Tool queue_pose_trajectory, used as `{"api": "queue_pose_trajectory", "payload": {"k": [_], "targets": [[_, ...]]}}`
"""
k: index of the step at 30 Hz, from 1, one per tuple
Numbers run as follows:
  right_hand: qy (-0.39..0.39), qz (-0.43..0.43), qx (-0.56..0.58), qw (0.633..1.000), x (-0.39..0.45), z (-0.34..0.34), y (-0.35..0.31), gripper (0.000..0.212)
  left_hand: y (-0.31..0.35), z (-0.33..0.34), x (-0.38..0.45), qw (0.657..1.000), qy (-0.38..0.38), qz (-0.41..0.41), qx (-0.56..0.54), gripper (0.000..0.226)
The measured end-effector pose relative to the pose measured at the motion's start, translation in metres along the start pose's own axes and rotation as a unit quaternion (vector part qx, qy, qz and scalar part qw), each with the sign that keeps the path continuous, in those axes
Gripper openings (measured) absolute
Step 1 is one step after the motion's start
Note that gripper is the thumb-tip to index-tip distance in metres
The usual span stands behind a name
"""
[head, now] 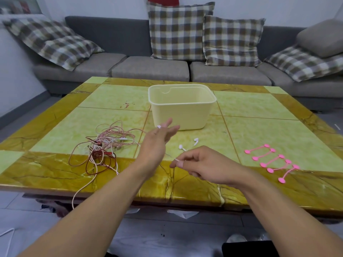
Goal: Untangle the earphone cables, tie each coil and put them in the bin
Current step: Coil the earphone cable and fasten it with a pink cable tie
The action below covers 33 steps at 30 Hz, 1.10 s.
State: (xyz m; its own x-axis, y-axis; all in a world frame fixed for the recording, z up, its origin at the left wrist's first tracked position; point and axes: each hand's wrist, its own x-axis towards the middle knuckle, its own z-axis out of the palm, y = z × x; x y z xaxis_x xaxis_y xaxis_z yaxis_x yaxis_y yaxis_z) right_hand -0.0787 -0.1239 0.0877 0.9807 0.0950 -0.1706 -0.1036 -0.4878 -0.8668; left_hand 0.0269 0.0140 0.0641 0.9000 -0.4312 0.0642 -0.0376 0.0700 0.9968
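Observation:
My left hand [159, 140] is raised in front of the cream plastic bin [182, 106], fingers stretched out. Its thumb pinches a white end of the white earphone cable [185, 149] against the forefinger. My right hand [202, 164] pinches the same thin cable between thumb and forefinger near the table's front edge. The two white earbuds lie on the table between my hands and the bin. A tangle of pink and red earphone cables [104, 145] lies to the left, with one strand hanging over the table edge.
Several pink cable ties [272, 160] lie in a row at the right of the green and yellow table [259, 112]. A grey sofa with checked cushions [178, 32] stands behind the table. The bin holds nothing that I can see.

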Motion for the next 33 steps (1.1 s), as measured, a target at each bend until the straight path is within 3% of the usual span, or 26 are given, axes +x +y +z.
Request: {"api": "queue_pose_trajectory", "payload": {"k": [3, 6, 8, 10, 12, 16, 21, 24, 28, 31, 33], "targets": [[0.052, -0.039, 0.020, 0.998, -0.002, -0.012, 0.000, 0.019, 0.006, 0.000, -0.013, 0.982, -0.079, -0.019, 0.173, 0.046], [0.126, -0.050, 0.011, 0.991, -0.003, -0.022, 0.006, 0.018, 0.015, 0.001, -0.021, 0.956, -0.182, -0.070, 0.220, 0.076], [0.168, -0.054, 0.006, 0.984, -0.002, -0.025, 0.010, 0.017, 0.019, -0.001, -0.021, 0.944, -0.265, -0.139, 0.137, 0.083], [0.195, -0.065, 0.040, 0.978, 0.002, -0.024, 0.013, 0.019, 0.025, -0.003, -0.020, 0.919, -0.345, -0.193, -0.009, 0.072], [0.202, -0.080, 0.087, 0.972, 0.005, -0.020, 0.014, 0.024, 0.030, -0.002, -0.019, 0.897, -0.369, -0.202, -0.135, 0.059], [0.163, -0.076, 0.088, 0.980, 0.009, -0.010, 0.013, 0.018, 0.035, 0.005, -0.019, 0.895, -0.266, -0.167, -0.317, 0.041], [0.090, -0.023, 0.007, 0.996, 0.012, 0.002, 0.011, 0.023, 0.031, 0.007, -0.011, 0.932, -0.098, -0.081, -0.341, 0.040], [0.045, -0.014, -0.018, 0.999, 0.011, 0.003, 0.005, 0.021, 0.024, 0.004, -0.009, 0.966, -0.049, -0.019, -0.253, 0.042], [-0.014, -0.001, -0.011, 1.000, 0.005, 0.002, -0.005, 0.023, 0.015, 0.003, -0.009, 0.996, -0.014, 0.079, -0.043, 0.041], [-0.029, -0.014, 0.050, 0.998, -0.001, -0.003, -0.009, 0.027, 0.012, 0.001, -0.012, 0.980, -0.012, 0.143, 0.138, 0.035], [0.002, -0.029, 0.113, 0.993, -0.004, -0.009, -0.010, 0.030, 0.010, -0.001, -0.017, 0.961, -0.044, 0.147, 0.229, 0.031]]}}
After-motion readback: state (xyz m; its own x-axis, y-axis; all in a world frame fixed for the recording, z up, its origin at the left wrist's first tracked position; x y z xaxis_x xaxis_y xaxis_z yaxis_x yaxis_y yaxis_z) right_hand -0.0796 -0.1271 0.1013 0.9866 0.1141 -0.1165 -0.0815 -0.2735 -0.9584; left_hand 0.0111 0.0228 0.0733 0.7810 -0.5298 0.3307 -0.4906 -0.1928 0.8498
